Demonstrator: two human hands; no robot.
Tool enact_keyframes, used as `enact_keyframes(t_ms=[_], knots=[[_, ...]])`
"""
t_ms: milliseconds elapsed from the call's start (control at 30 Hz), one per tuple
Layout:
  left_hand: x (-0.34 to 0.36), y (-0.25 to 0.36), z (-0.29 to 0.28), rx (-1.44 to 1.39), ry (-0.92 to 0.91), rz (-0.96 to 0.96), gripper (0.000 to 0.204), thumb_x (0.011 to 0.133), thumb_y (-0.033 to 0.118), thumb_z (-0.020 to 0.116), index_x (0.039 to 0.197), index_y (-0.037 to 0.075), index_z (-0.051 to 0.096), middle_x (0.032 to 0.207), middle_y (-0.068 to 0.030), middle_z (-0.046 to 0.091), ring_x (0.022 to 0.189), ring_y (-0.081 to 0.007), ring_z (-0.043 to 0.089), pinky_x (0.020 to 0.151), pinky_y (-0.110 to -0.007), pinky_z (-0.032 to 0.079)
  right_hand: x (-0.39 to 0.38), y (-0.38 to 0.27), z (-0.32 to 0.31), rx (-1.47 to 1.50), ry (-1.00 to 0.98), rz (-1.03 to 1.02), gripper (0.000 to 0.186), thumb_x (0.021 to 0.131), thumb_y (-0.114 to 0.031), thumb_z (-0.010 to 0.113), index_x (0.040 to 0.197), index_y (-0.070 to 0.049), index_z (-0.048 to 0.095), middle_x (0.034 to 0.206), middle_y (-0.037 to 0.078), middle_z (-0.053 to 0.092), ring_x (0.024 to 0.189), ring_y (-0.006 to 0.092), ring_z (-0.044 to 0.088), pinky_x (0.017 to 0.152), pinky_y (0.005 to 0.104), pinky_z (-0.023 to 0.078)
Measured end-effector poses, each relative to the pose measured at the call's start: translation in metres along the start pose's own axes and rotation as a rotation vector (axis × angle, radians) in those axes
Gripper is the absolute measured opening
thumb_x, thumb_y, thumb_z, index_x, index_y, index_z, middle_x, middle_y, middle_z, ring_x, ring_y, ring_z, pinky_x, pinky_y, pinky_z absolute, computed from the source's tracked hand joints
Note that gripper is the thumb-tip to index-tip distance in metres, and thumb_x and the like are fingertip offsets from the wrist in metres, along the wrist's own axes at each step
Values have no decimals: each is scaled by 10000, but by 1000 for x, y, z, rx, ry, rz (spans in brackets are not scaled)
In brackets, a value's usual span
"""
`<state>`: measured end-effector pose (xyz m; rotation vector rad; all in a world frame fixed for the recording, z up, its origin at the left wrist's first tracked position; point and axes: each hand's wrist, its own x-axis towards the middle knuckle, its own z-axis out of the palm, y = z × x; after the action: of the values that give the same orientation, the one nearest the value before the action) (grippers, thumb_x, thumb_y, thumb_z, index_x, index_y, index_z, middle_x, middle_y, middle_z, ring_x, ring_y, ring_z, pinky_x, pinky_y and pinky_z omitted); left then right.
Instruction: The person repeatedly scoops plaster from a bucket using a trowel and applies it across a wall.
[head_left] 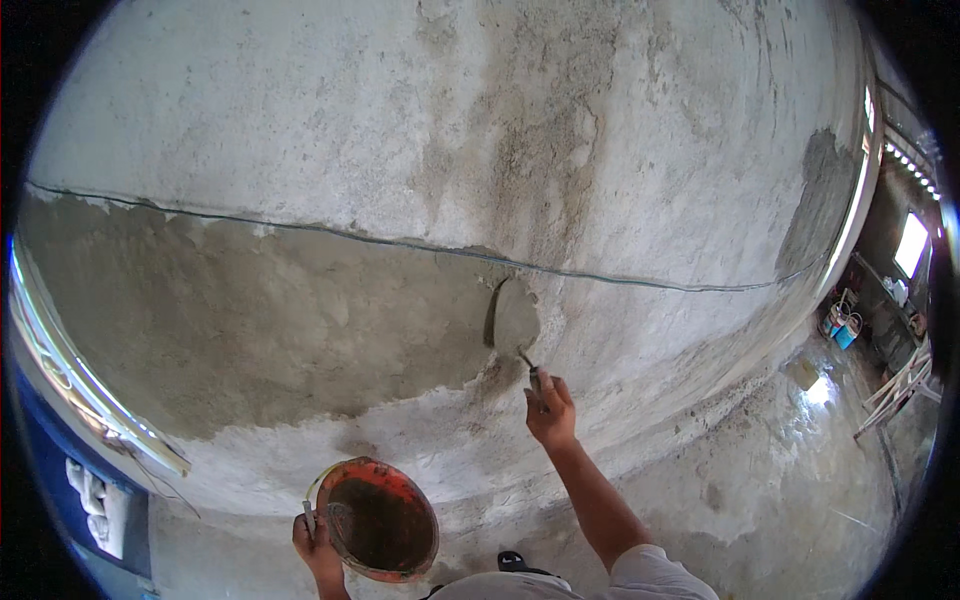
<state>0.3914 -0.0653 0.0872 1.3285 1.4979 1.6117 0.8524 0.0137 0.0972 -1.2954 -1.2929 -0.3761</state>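
My right hand (548,410) is closed on the handle of a plastering trowel (515,315), whose blade is against the wall at the right edge of a patch of wet grey plaster (270,320). My left hand (312,542) grips the handle of an orange bucket (420,510), low beside the wall; its inside is dark and mortar-smeared, though how much it holds I cannot tell. A thin dark line (380,240), like a cord, runs across the wall above the fresh plaster. The wall (680,160) above is pale, rough and stained.
Long pale strips (110,405) and a blue opening (75,530) are on the left. At the right are blue containers (848,332), leaning poles (890,395) and a bright window (910,243). The concrete floor (750,500) runs along the wall's base, with my dark footwear (510,560) below me.
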Motion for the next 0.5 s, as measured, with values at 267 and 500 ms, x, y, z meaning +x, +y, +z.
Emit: enact_keyframes(t_ms=[267,500], knots=[[-4,5,-28,-144,10,-122,119,944,146,605,902,44,561,727,34,458,652,-62,422,583,-262,347,-34,-20,-9,-25,-18,-33,538,804,-3,763,1315,-109,631,999,134,683,834,310,686,694,399,566],[-1,-7,-48,-84,-74,-57,110,928,139,628,905,64,552,817,30,455,786,-112,460,712,-289,398,-33,5,-2,-125,-99,2,599,829,-27,748,1389,-129,563,1043,122,667,888,330,673,743,398,558]])
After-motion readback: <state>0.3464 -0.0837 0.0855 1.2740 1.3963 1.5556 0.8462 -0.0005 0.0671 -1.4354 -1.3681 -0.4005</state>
